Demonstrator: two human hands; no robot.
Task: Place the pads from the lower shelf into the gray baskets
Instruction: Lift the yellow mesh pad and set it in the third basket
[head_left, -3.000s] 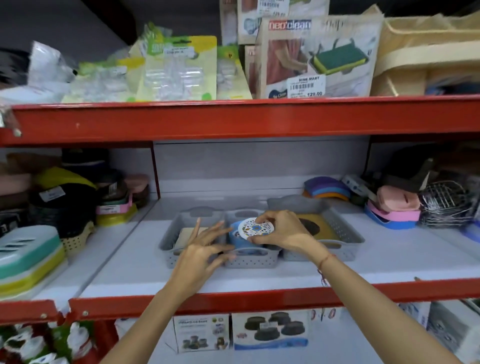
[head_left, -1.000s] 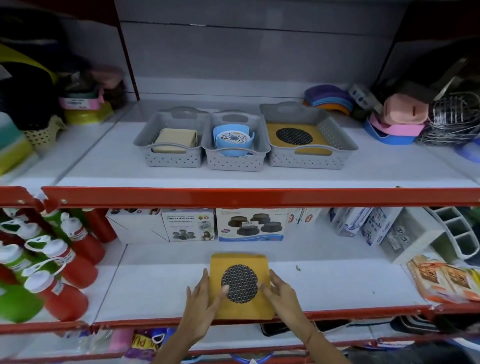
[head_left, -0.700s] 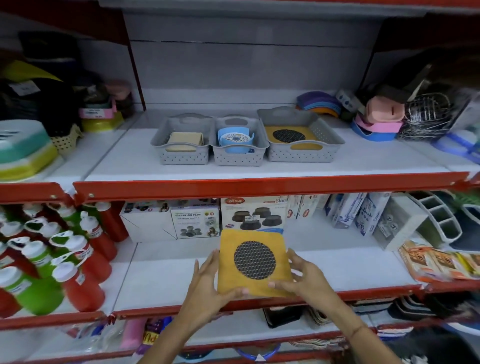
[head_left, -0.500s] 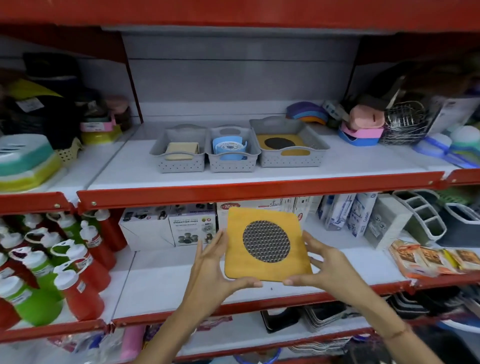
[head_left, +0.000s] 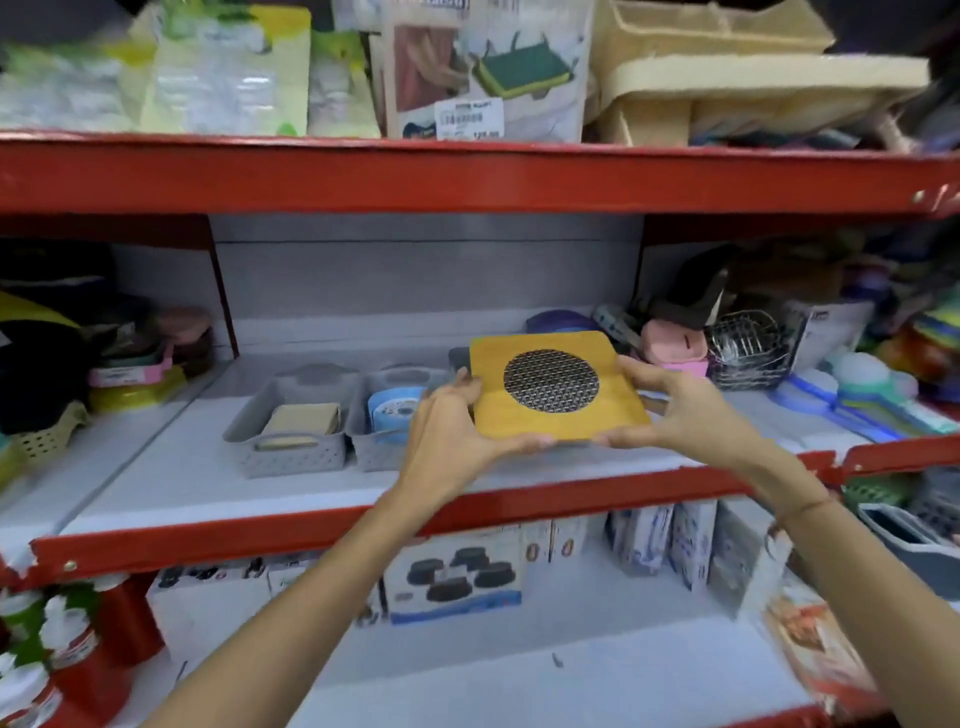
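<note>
A square yellow pad (head_left: 558, 410) with a dark mesh circle is held flat between my left hand (head_left: 447, 431) and my right hand (head_left: 680, 410), one at each side. It hovers above the right gray basket, which the pad and hands almost hide; only its back corner (head_left: 458, 358) shows. The left gray basket (head_left: 283, 457) holds a beige pad (head_left: 304, 420). The middle gray basket (head_left: 371, 452) holds a blue round pad (head_left: 393, 410). All baskets stand on the middle shelf.
A red shelf edge (head_left: 260, 530) runs below the baskets. Boxes (head_left: 452, 577) stand at the back of the lower shelf, red and green bottles (head_left: 62, 639) at its left. A wire rack (head_left: 745, 345) and pink items (head_left: 672, 348) sit right of the baskets.
Both hands have lifted the yellow pad from the lower shelf up to the middle shelf, over the right basket. The view has tilted upward.
</note>
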